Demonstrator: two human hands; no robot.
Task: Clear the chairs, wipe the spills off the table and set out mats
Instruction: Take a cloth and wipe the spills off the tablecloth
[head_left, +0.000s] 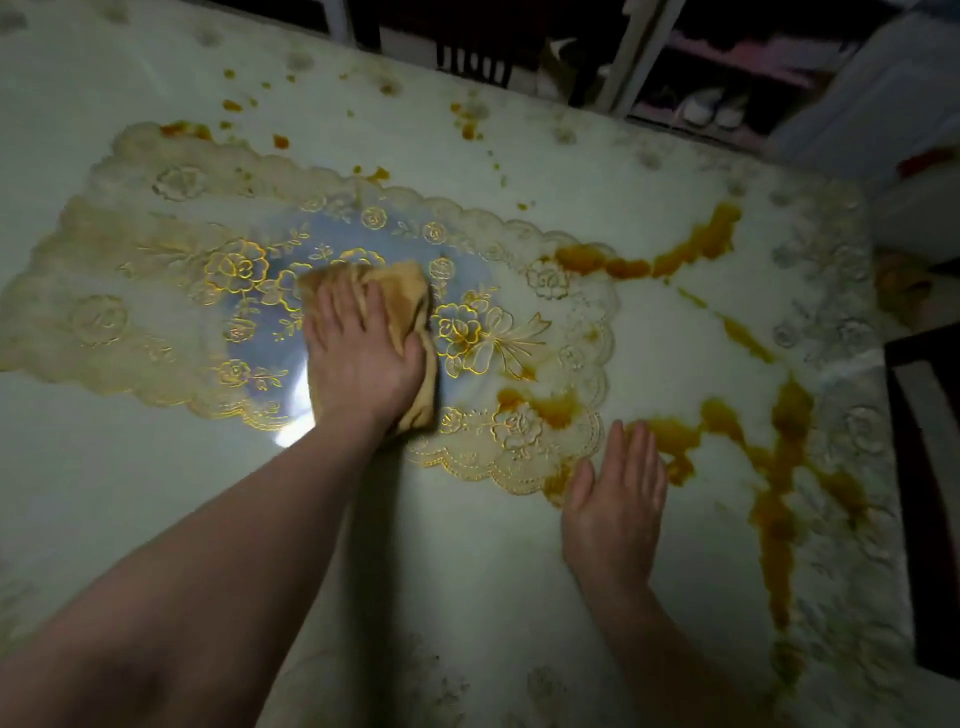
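Two hands are over the bench, which carries a pale glossy cover with a faint floral print. Left hand lies palm down on a folded tan cloth, fingers spread across it and the thumb hooked round its right edge, pressing it flat onto the middle of the mat. Right hand rests flat on the bench near the right, fingers together, holding nothing; its fingertips are just beside an orange spill.

Mat: clear plastic with gold rose pattern and scalloped edge, lying left to right across the bench centre. Its middle reflects a lamp. Orange smears sit on its near right corner and its far left edge.

Spill: thick orange streaks run along the right side of the bench from far to near, with one band touching the mat's right end. Small drops are scattered over the far part of the bench.

A dark chair stands at the right edge. Far beyond the bench is a rack with shoes.
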